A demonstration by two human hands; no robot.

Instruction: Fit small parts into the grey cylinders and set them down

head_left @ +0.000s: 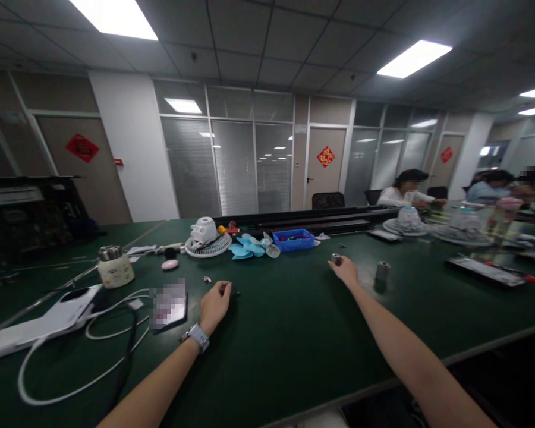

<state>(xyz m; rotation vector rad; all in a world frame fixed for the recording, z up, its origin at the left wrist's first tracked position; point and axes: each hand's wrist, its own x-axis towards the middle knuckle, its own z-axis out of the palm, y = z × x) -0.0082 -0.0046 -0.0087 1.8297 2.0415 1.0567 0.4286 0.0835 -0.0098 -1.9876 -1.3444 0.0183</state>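
Observation:
My right hand (pixel 346 272) is closed around a small metal cylinder (pixel 336 258), its fingers wrapped over the near side. A larger metal cylinder (pixel 382 271) stands upright on the green table to the right of that hand. My left hand (pixel 216 304), with a watch (pixel 200 339) at the wrist, is low over the table, thumb and fingers brought together in a pinch. Whatever it may hold is hidden. Just right of its fingertips is a tiny dark piece (pixel 238 292). Beyond the left hand lies a small pink and white piece (pixel 207 279).
Along the back are a white fan part (pixel 208 245), light blue fan blades (pixel 247 246) and a blue bin (pixel 294 239). On the left are a jar (pixel 116 270), a phone (pixel 172 306) and looped white cable (pixel 89 384). A person (pixel 405 193) sits across at the right.

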